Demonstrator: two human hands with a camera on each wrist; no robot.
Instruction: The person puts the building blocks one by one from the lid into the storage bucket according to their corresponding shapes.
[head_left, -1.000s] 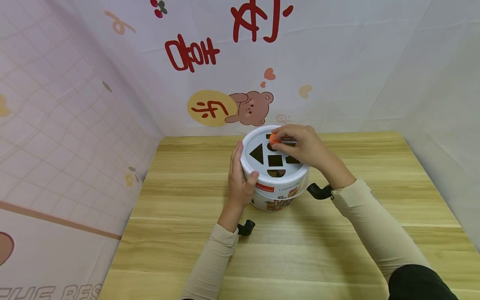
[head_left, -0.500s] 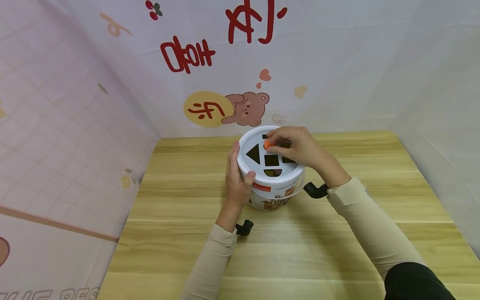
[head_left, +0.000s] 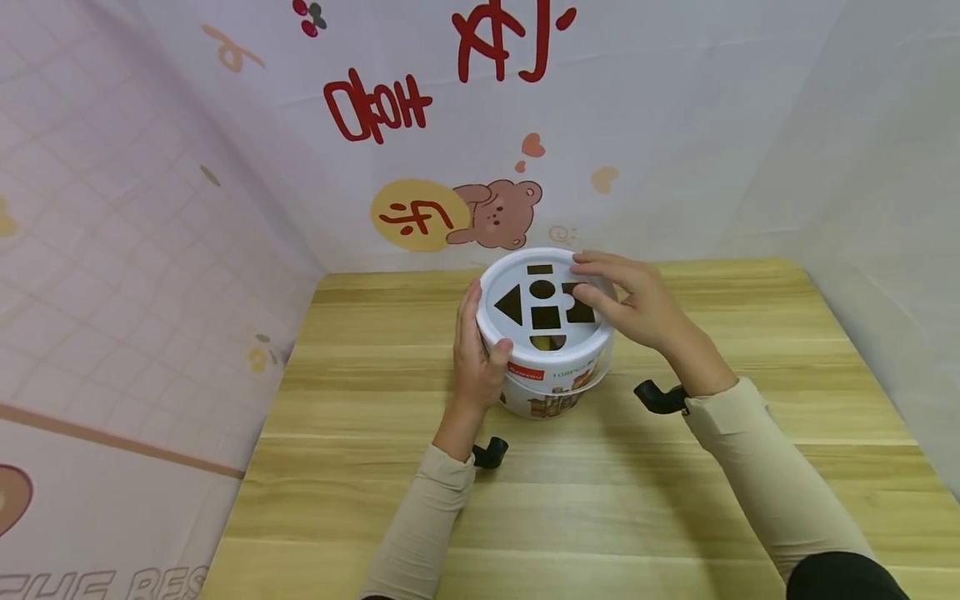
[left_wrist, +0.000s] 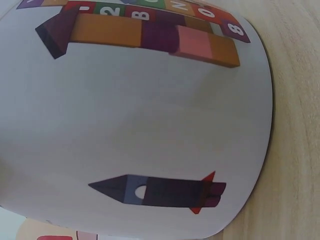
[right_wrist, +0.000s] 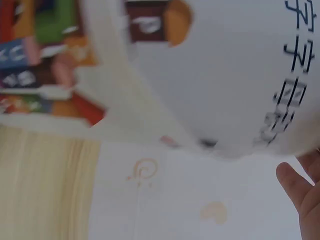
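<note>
A white toy-block bucket (head_left: 558, 398) with printed pictures stands on the table, its lid (head_left: 516, 337) cut with several shaped holes. My left hand (head_left: 477, 367) holds the bucket's left side, fingers along the wall and thumb at the front of the rim. Over the lid's right part is my right hand (head_left: 647, 304), fingers extended and nothing in them; it partly covers the notched hole (head_left: 579, 310). The round hole (head_left: 542, 289) lies uncovered. In the left wrist view the printed wall (left_wrist: 125, 110) fills the picture. The right wrist view catches some fingertips (right_wrist: 292, 185) beside the bucket.
The wood-grain table (head_left: 352, 400) runs around the bucket. A white printed cloth (head_left: 675, 108) hangs close behind it, with further cloth on both sides. The bucket's thin handle (head_left: 606, 375) hangs down at its right front. Black wrist mounts (head_left: 491, 452) stick out near both cuffs.
The orange block that my right hand pinched at the round hole is out of sight. My right hand has let go and moved right, its fingers spread. My left hand stays on the bucket.
</note>
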